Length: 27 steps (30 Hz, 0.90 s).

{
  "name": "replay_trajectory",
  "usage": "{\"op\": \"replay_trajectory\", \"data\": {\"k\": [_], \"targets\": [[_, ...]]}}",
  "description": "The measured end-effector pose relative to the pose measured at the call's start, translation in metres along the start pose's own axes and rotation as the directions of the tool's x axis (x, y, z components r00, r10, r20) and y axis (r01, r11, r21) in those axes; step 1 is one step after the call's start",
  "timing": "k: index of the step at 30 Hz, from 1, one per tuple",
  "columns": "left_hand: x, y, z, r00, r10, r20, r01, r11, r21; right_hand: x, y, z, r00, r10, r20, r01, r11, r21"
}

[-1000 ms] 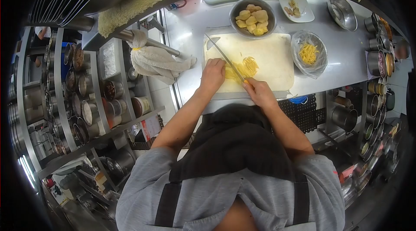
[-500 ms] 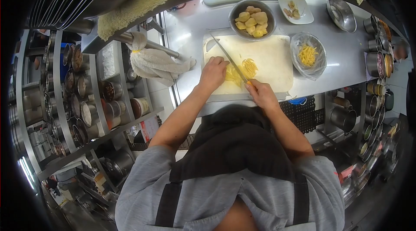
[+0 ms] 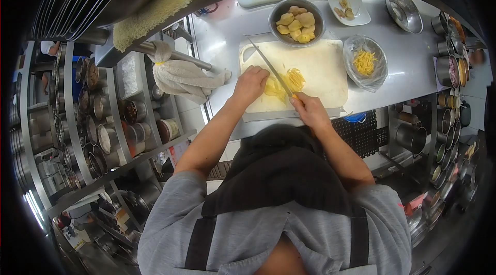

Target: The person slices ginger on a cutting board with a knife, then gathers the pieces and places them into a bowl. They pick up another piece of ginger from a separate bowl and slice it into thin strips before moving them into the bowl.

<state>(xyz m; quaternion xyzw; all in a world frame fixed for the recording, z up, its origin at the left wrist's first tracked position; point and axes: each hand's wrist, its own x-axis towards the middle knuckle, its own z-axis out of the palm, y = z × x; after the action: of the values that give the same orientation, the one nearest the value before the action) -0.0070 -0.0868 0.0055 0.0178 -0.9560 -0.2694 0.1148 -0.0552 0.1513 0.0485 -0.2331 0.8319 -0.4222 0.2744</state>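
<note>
On the white cutting board (image 3: 328, 76), my right hand (image 3: 311, 111) is closed round the handle of a long kitchen knife (image 3: 268, 64). Its blade slants up and to the left, past the fingertips of my left hand (image 3: 251, 84). With fingers curled, my left hand presses on thin yellow potato slices (image 3: 274, 89), partly hidden beneath it and the blade. Right of the blade lies a small pile of cut potato strips (image 3: 295, 79).
Behind the board stands a metal bowl (image 3: 271, 31) of peeled potatoes (image 3: 297, 23). More strips (image 3: 365, 63) lie in a bag-lined bowl (image 3: 380, 80) at right. A white dish (image 3: 363, 16) and a steel bowl (image 3: 404, 11) stand farther back. A towel (image 3: 181, 74) hangs at left.
The whole view has shifted slightly, with the bowls and board a little farther left and up. Both hands keep their places at the slices and the knife; the blade has barely moved.
</note>
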Motion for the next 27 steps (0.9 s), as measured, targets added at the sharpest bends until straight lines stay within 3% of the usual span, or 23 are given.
{"op": "replay_trajectory", "data": {"k": [27], "targets": [[-0.022, 0.006, 0.012, 0.980, -0.076, -0.186, 0.067, 0.996, -0.054, 0.043, -0.010, 0.018, 0.969, -0.228, 0.098, 0.237, 0.967, -0.097]]}}
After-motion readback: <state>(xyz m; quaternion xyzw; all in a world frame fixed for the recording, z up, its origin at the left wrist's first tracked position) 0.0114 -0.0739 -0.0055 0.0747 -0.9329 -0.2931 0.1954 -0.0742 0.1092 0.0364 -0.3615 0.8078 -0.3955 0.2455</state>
